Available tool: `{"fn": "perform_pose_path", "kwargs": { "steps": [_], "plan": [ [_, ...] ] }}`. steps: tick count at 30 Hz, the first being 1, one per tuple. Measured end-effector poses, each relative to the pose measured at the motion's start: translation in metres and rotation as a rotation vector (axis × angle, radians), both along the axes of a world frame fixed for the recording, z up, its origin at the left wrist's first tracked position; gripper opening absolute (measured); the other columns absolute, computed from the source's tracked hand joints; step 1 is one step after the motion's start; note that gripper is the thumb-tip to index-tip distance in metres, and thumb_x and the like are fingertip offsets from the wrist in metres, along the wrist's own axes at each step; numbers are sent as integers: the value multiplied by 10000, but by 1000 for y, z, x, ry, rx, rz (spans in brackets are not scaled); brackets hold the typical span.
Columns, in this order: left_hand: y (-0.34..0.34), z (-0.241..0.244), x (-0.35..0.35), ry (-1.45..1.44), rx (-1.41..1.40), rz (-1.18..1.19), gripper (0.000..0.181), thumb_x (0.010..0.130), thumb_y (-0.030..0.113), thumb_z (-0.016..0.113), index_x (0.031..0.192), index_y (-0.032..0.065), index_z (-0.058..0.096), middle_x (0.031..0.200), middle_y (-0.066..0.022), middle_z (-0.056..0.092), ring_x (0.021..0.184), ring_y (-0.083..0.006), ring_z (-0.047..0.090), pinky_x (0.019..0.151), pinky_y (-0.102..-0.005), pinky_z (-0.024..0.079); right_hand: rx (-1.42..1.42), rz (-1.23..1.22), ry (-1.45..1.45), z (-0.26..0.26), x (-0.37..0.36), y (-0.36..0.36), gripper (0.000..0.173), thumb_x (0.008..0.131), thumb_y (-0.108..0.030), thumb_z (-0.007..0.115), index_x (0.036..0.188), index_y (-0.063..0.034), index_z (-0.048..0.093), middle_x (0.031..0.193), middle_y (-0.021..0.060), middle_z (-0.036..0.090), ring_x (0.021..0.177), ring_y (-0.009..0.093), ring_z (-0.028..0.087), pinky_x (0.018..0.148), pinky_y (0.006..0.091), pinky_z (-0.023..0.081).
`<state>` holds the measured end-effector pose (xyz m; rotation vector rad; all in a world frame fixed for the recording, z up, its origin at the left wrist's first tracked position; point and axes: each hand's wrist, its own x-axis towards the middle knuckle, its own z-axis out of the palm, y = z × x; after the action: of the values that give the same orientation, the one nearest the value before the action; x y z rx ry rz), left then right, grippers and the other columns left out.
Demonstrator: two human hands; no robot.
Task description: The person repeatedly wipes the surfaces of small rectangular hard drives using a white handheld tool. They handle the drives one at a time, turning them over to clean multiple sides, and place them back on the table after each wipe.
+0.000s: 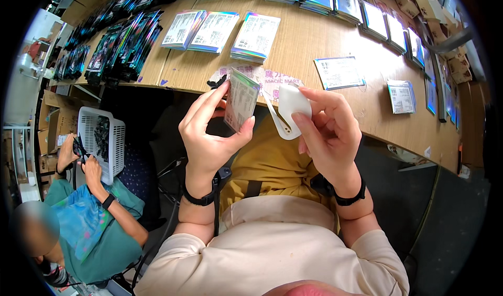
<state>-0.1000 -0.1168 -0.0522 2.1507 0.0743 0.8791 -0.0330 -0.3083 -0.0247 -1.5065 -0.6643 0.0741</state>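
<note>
My left hand [212,127] grips a small stack of flat packets with printed backs and shiny edges [241,99], held tilted on edge between thumb and fingers. Close to its right, my right hand [330,127] holds a white plastic letter opener [292,107] with a narrow slot and a small metal blade. The opener and the packets do not appear to touch. Under both lies a piece of printed paper or tape [271,75] at the table's front edge, with a small black scrap [217,82] beside it.
Stacks of printed packets [255,36] stand on the wooden table [298,40], with more in a row behind. One flat packet [340,72] and a small pile [401,96] lie at right. Dark foil packs [122,48] fill the left. A co-worker holds scissors near a white basket [118,138].
</note>
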Motion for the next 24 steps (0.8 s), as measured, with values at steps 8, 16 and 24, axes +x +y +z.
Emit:
{"fn": "perform_pose_path", "kwargs": {
  "steps": [8, 16, 24],
  "plan": [
    [6, -3, -3, -1, -6, 7, 593, 619, 142, 814, 1152, -39, 629, 970, -133, 654, 752, -183, 642, 656, -287, 566, -11, 13, 22, -4, 0, 11, 283, 867, 79, 614, 1140, 29, 558, 788, 39, 631, 560, 15, 565, 432, 158, 395],
    [7, -4, -3, 9, -5, 5, 599, 618, 139, 816, 1158, -36, 628, 962, -129, 653, 747, -183, 642, 652, -286, 566, 5, 14, 29, -3, 1, 10, 289, 870, 82, 608, 1149, 29, 555, 800, 42, 630, 568, 15, 564, 432, 159, 392],
    [4, 1, -4, 12, 91, 44, 601, 607, 142, 819, 1150, -35, 632, 924, -129, 645, 738, -191, 641, 636, -290, 550, -25, -2, 1, -6, 1, 6, 293, 862, 72, 624, 1144, 18, 566, 766, 36, 621, 542, 19, 559, 437, 163, 399]
  ]
}}
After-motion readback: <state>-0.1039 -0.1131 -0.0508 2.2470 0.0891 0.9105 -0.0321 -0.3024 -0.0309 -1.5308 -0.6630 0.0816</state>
